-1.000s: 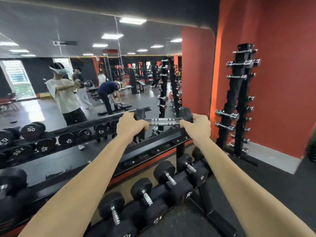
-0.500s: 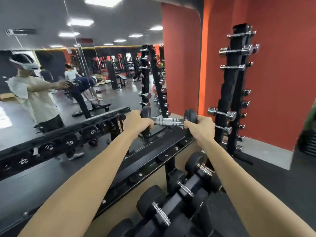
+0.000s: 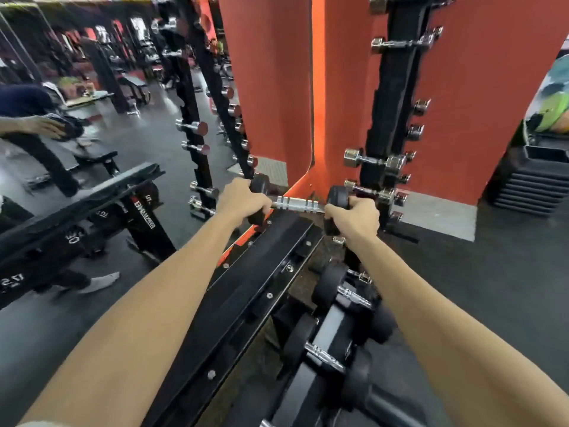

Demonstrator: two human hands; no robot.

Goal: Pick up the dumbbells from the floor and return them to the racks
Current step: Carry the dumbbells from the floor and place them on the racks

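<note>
so I've got the dumbbell (image 3: 298,204) up in both hands over the far end of the black rack (image 3: 246,291), right by the corner where the mirror meets the orange wall (image 3: 492,87). Its long axis runs pretty much level, left to right across my view, chrome handle bare in the middle. My left hand (image 3: 243,201) is wrapped tight around the left head, my right hand (image 3: 354,217) clamped over the right head. More dumbbells sit on the lower tier (image 3: 332,334) under my right arm
</note>
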